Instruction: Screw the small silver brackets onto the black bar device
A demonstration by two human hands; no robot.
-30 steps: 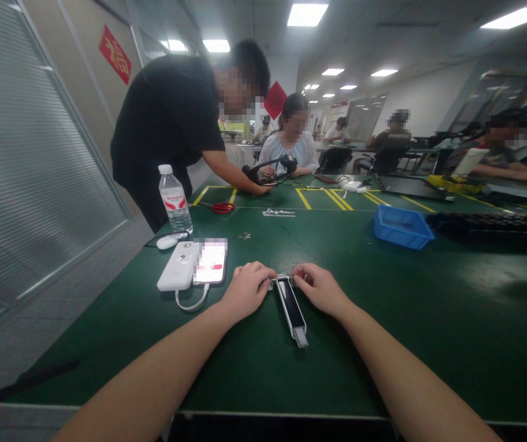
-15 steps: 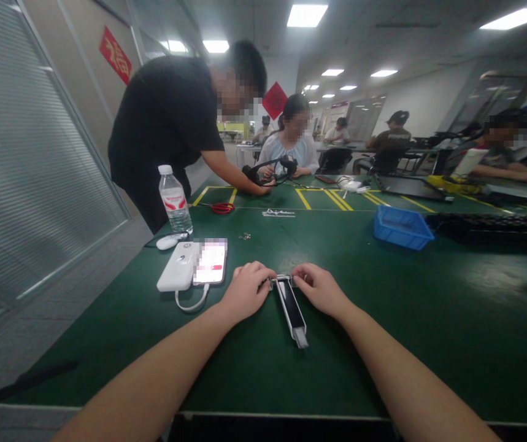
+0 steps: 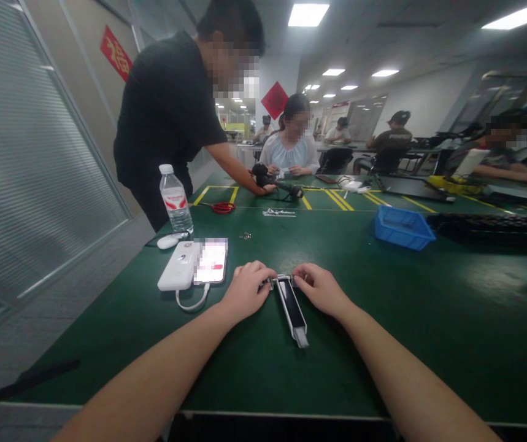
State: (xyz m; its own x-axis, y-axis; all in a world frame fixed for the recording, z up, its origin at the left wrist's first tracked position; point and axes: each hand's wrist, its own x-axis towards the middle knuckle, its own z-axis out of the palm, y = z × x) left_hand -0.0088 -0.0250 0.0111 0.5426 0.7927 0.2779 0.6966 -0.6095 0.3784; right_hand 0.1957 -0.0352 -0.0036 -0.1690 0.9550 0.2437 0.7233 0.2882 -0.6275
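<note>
A long, narrow device (image 3: 293, 305) with a white frame and a dark glossy face lies on the green table, its near end angled slightly right. A short grey tab sticks out of that near end. Across its far end runs a thin, light crosspiece. My left hand (image 3: 250, 287) is closed, thumb and fingers pinching the left end of that crosspiece, where a small metal part shows. On the opposite side my right hand (image 3: 321, 287) pinches the right end with curled fingers. The fingertips partly hide both ends.
On the left stand a water bottle (image 3: 175, 199), a white power bank (image 3: 178, 267) and a cabled phone (image 3: 211, 262). Ahead lie small metal pieces (image 3: 245, 236), white strips (image 3: 279, 213) and red-handled tool (image 3: 223, 207). A blue bin (image 3: 403, 228) sits right. Co-workers are across the table.
My hands and the device show no visible movement. Across the table, the standing co-worker has shifted, and the black strapped gear in that person's hand is now lower, at the tabletop.
</note>
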